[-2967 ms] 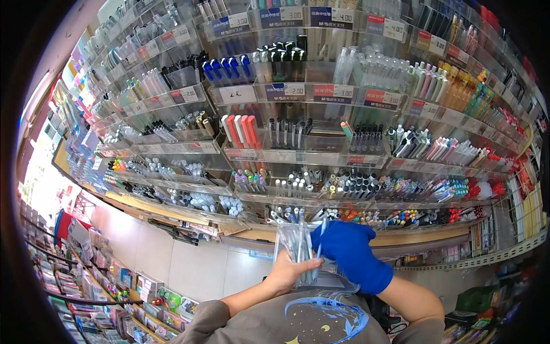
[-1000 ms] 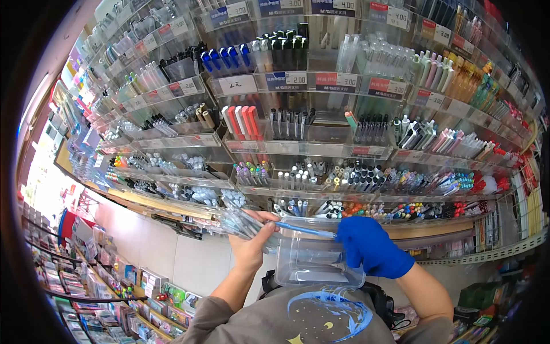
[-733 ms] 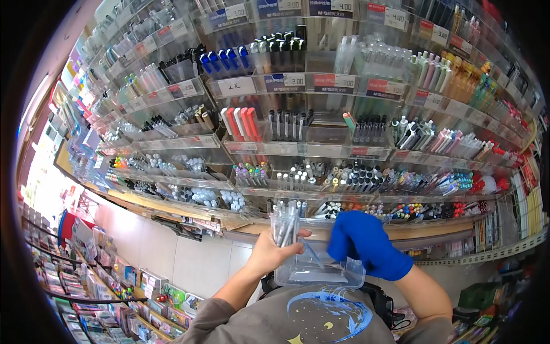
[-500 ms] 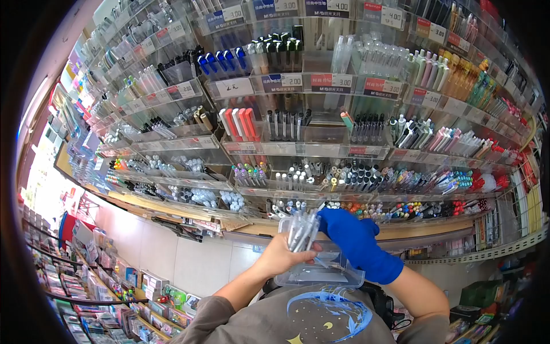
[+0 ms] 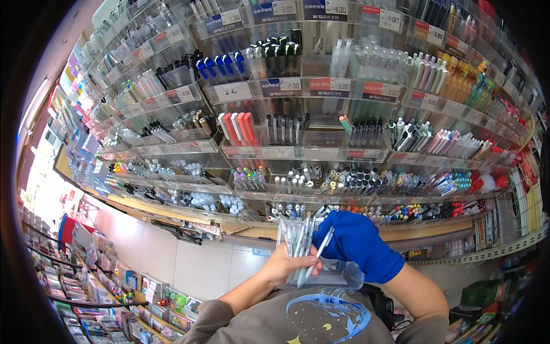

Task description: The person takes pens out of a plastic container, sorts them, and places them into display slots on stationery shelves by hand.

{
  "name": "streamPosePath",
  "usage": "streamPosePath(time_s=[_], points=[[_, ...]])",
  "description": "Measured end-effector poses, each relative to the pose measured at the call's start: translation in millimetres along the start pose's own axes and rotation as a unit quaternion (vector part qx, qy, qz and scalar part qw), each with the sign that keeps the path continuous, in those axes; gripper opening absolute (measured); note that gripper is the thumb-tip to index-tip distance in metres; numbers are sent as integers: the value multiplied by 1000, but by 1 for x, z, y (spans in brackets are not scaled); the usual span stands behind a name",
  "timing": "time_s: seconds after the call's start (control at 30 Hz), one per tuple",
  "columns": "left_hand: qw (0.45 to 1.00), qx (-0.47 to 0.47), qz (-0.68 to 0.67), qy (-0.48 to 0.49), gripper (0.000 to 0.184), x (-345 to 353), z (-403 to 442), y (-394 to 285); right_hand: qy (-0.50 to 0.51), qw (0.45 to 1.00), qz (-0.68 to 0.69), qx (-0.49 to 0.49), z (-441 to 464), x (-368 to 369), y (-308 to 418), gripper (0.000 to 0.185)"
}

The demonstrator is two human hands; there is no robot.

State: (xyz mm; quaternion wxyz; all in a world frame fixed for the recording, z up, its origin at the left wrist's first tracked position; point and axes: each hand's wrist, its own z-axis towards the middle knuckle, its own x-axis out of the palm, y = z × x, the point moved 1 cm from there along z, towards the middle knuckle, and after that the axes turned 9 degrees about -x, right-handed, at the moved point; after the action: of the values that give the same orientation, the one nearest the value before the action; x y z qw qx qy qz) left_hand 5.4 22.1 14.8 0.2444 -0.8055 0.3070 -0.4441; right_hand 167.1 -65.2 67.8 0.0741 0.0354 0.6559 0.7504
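Note:
My bare left hand (image 5: pixel 288 265) is wrapped round a bundle of thin clear and pale pens (image 5: pixel 296 241), held upright in front of my shirt. My right hand (image 5: pixel 358 243), in a blue knit glove, is closed just to the right of the bundle. One slim pale pen (image 5: pixel 325 243) slants between the two hands, its upper end against the glove; which hand grips it I cannot tell. Beneath both hands is a clear plastic box (image 5: pixel 342 277), partly covered by my left hand and the pens.
A tiered clear pen rack (image 5: pixel 329 154) with price labels spans the view. Its lowest tier lies just beyond my hands, above a wooden ledge (image 5: pixel 427 231). Lower left are pale floor tiles (image 5: pixel 197 268) and a shelf of small packaged goods (image 5: pixel 114 286). A wire grid (image 5: pixel 524 198) stands at right.
My left hand has swung the pens from the left back to upright over the box. My gloved right hand has moved left and up, close beside the bundle.

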Motion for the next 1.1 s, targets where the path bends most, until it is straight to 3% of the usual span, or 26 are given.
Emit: streamPosePath(time_s=[0.03,0.07,0.13,0.2,0.27,0.3,0.37,0.4,0.47,0.53,0.6,0.67,0.73,0.83,0.9,1.0,1.07,1.1], points=[[999,-26,-27,15,19,-3,0,0,77,982,-157,-68,1,-1,6,11],[997,-52,-53,30,20,-5,0,1,47,998,-43,-16,-1,-1,2,12],[993,-65,-78,53,24,-9,3,6,-14,979,185,88,-5,1,-9,13],[992,-66,-95,58,23,-6,5,7,-58,962,253,81,-3,4,-5,14],[999,-21,-31,7,17,-1,6,7,-91,983,155,48,-4,4,-5,15],[1000,10,10,-19,16,4,7,6,-99,995,21,19,-5,4,-8,15],[993,52,75,-71,12,9,9,6,-106,994,-21,29,-8,5,-35,16],[990,69,87,-86,12,10,9,7,-105,990,72,67,-12,7,-66,17],[982,102,112,-115,11,13,10,8,-108,993,17,55,-14,10,-71,19],[974,122,133,-140,11,11,13,15,-110,954,-274,-47,-13,18,-33,19],[965,131,163,-159,11,12,13,16,-94,947,-301,-55,-13,18,-19,12],[956,131,201,-172,12,17,9,12,-139,966,-215,-25,-12,14,-24,9],[968,131,149,-154,13,19,8,13,-223,974,-14,34,-9,7,-38,8],[975,138,93,-146,14,18,9,11,-304,911,265,82,-3,5,-25,8],[978,137,67,-145,14,18,11,10,-206,976,-49,-48,-4,7,-42,8],[973,143,126,-133,14,14,17,15,-46,986,-155,49,-11,11,-46,8],[977,132,111,-129,14,17,16,12,-102,981,-163,11,-12,19,-28,9],[978,126,104,-128,13,18,15,11,-159,982,-97,14,-11,18,-28,11]])
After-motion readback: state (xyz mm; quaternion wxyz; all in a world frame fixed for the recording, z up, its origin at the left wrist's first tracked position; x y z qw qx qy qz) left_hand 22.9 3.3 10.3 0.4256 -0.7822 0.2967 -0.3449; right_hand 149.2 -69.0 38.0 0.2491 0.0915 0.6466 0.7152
